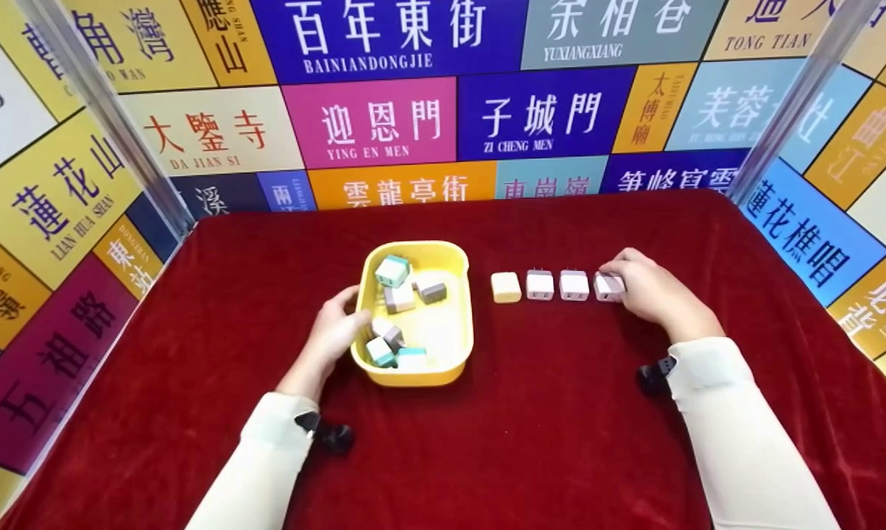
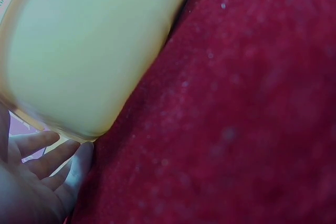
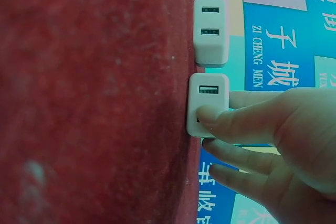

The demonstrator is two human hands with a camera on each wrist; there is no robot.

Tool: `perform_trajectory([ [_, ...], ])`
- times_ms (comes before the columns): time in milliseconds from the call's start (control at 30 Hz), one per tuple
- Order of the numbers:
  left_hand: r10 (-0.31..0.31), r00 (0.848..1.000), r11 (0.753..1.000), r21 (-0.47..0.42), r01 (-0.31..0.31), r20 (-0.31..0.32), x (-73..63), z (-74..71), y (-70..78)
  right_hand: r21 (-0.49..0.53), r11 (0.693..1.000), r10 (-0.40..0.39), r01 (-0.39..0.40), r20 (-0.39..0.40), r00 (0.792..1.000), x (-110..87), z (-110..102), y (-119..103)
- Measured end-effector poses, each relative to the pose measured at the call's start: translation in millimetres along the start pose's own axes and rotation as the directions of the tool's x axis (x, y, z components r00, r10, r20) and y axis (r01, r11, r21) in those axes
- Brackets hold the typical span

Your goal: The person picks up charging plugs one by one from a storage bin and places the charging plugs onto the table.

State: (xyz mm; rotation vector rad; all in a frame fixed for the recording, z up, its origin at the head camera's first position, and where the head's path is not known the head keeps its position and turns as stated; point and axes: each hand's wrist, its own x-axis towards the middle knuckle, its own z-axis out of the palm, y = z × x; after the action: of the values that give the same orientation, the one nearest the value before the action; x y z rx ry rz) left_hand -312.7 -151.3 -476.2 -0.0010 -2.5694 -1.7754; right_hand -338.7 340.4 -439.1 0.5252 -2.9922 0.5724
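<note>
My right hand (image 1: 645,287) pinches a white and grey USB wall charger (image 3: 208,82) at the right end of a row. In the right wrist view the thumb presses on its port face, covering part of a port, with the other fingers behind. Left of it stand two more white and grey chargers (image 1: 574,285) and a cream one (image 1: 505,287). My left hand (image 1: 336,327) holds the left side of a yellow plastic basin (image 1: 460,346), thumb at the rim and fingers against the outer wall. Inside lie several chargers, some white and teal (image 1: 392,271), others with grey (image 1: 432,292).
A dark red velvet cloth (image 1: 531,442) covers the table. Panels with coloured place-name signs (image 1: 384,121) stand behind and at both sides. Clear upright posts (image 1: 803,96) rise at the back corners.
</note>
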Motion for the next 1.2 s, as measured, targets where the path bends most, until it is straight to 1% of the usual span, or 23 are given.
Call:
perform_trajectory([
  [400, -0.007, 1.0, 1.0, 0.005, 0.007, 0.002, -0.1, -0.1, 0.1, -0.01, 1.0, -0.009, 0.009, -0.019, 1.0, 0.1, -12, -8],
  [567, -0.001, 1.0, 1.0, 0.001, 0.001, -0.002, -0.5, -0.1, 0.0, -0.011, 1.0, -0.011, 0.011, -0.021, 1.0, -0.2, -17, -17],
  [867, 0.005, 1.0, 1.0, 0.009, -0.005, -0.004, -0.6, -0.4, 0.9, 0.0, 0.999, -0.05, 0.05, -0.044, 0.998, -2.2, -28, -45],
  [1033, -0.001, 1.0, 1.0, 0.008, 0.001, -0.002, -0.4, -0.1, 1.1, -0.018, 0.997, -0.07, 0.069, -0.068, 0.995, -2.5, -31, -63],
  [1200, -0.006, 1.0, 1.0, 0.009, 0.006, 0.003, -0.1, -0.9, 0.9, -0.035, 0.992, -0.121, 0.119, -0.081, 0.989, -4.0, -32, -81],
])
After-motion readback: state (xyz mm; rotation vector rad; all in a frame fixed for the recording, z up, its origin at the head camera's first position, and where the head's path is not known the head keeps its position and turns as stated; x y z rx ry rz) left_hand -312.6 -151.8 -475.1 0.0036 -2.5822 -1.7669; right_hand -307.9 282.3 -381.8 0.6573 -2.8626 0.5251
